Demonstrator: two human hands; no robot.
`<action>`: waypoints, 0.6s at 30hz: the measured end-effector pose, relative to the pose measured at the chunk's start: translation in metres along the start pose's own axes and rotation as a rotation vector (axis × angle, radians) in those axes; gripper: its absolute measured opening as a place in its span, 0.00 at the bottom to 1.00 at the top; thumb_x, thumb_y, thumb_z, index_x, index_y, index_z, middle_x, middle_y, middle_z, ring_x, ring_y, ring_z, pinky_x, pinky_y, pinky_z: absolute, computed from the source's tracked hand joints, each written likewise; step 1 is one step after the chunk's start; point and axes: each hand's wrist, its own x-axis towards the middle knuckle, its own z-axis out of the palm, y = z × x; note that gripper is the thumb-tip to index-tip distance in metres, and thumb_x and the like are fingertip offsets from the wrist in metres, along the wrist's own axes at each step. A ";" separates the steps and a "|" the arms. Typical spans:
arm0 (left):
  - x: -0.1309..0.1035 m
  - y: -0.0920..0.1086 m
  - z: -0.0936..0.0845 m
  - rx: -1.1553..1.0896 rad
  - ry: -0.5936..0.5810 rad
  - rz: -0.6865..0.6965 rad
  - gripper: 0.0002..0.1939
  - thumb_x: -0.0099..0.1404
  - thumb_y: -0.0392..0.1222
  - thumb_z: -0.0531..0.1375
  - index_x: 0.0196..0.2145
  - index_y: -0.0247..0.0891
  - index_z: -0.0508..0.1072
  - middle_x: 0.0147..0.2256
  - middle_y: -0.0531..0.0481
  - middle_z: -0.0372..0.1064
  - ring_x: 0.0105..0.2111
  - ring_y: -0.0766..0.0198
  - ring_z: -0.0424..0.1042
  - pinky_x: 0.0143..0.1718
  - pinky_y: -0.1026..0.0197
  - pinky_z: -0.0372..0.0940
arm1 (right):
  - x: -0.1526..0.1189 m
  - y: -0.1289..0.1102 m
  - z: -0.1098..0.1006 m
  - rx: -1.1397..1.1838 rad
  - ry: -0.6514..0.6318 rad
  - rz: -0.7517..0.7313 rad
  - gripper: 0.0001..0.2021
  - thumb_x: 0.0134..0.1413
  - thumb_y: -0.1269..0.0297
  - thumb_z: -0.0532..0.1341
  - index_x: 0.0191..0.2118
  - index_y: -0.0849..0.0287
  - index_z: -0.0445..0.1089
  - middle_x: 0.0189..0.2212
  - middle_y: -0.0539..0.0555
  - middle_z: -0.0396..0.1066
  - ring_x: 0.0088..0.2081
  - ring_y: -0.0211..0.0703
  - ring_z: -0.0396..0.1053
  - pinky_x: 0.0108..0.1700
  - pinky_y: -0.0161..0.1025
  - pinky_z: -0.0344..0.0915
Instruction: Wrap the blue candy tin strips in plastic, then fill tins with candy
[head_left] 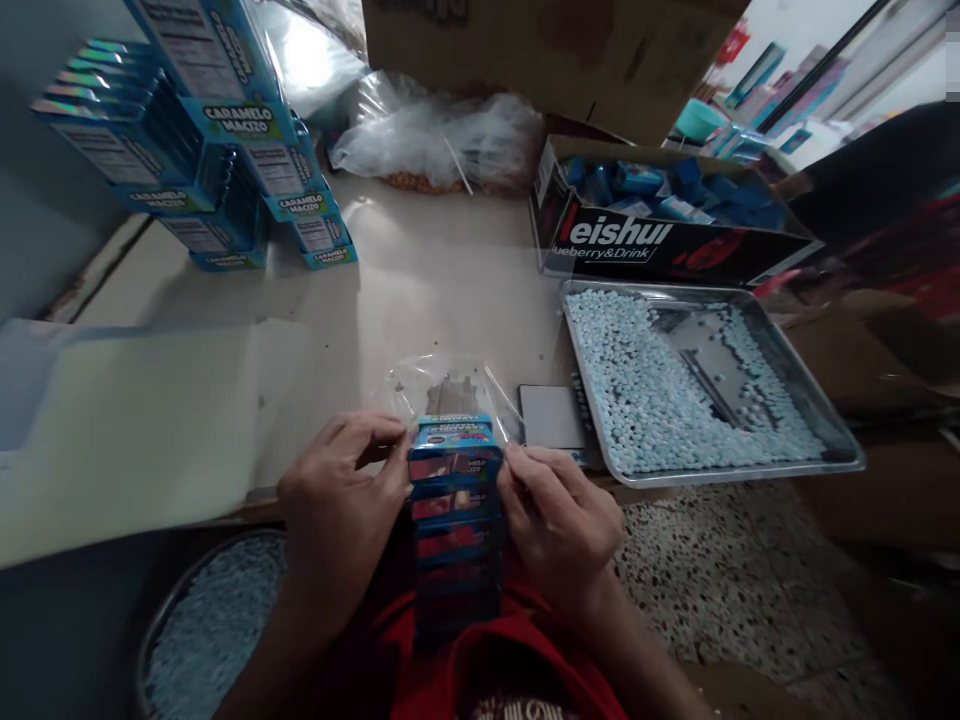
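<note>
A column of several blue candy boxes (454,500) stands upright between my hands at the table's front edge. A clear plastic bag (405,385) lies around its far end, spread over the tabletop. My left hand (349,500) pinches the plastic at the left side of the top box, thumb and index finger together. On the right side my right hand (559,515) pinches the plastic beside the same box. The lower boxes are in shadow near a red garment.
Stacked blue boxes (240,125) stand at the back left. A metal tray (615,470) of pale blue candies and a black carton (600,240) of blue packets are at right. Yellowish sheets (135,430) lie left. A round container (161,610) sits below left. A person's dark sleeve (885,170) shows at right.
</note>
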 end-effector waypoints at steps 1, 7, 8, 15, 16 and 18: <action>-0.003 0.000 0.001 0.017 0.056 0.047 0.03 0.63 0.37 0.69 0.32 0.40 0.78 0.33 0.54 0.77 0.32 0.67 0.76 0.37 0.64 0.68 | -0.006 0.004 0.002 0.012 0.022 -0.028 0.08 0.63 0.75 0.65 0.45 0.59 0.77 0.37 0.55 0.81 0.35 0.39 0.79 0.38 0.33 0.73; -0.026 -0.012 0.008 0.058 0.312 0.341 0.13 0.55 0.28 0.72 0.37 0.37 0.77 0.36 0.48 0.77 0.34 0.65 0.76 0.41 0.63 0.71 | -0.025 0.019 0.011 0.035 0.087 -0.097 0.13 0.63 0.72 0.65 0.52 0.59 0.75 0.40 0.57 0.82 0.37 0.42 0.80 0.40 0.35 0.75; -0.030 -0.016 0.008 0.078 0.330 0.381 0.14 0.54 0.28 0.73 0.37 0.37 0.77 0.36 0.48 0.77 0.34 0.64 0.76 0.40 0.63 0.71 | -0.025 0.019 0.012 0.043 0.089 -0.097 0.13 0.63 0.72 0.64 0.52 0.59 0.75 0.39 0.56 0.82 0.36 0.41 0.80 0.39 0.34 0.74; -0.054 -0.051 0.021 0.157 0.290 0.380 0.12 0.60 0.33 0.70 0.40 0.39 0.73 0.37 0.49 0.76 0.35 0.63 0.77 0.39 0.62 0.71 | -0.029 0.020 0.023 0.094 0.053 -0.027 0.10 0.64 0.74 0.63 0.49 0.58 0.73 0.40 0.55 0.82 0.39 0.41 0.81 0.43 0.34 0.73; -0.055 -0.055 0.027 0.135 0.283 0.292 0.10 0.61 0.35 0.68 0.39 0.39 0.72 0.36 0.49 0.75 0.35 0.62 0.77 0.38 0.61 0.70 | -0.031 0.022 0.026 0.105 0.052 -0.036 0.10 0.64 0.75 0.63 0.49 0.57 0.73 0.40 0.55 0.82 0.40 0.41 0.81 0.43 0.35 0.73; -0.054 -0.061 0.035 0.082 0.162 0.101 0.08 0.63 0.39 0.66 0.39 0.38 0.71 0.35 0.49 0.74 0.33 0.61 0.76 0.36 0.60 0.69 | -0.034 0.024 0.031 0.119 0.062 -0.050 0.09 0.64 0.75 0.63 0.46 0.56 0.73 0.40 0.55 0.81 0.39 0.41 0.80 0.42 0.36 0.72</action>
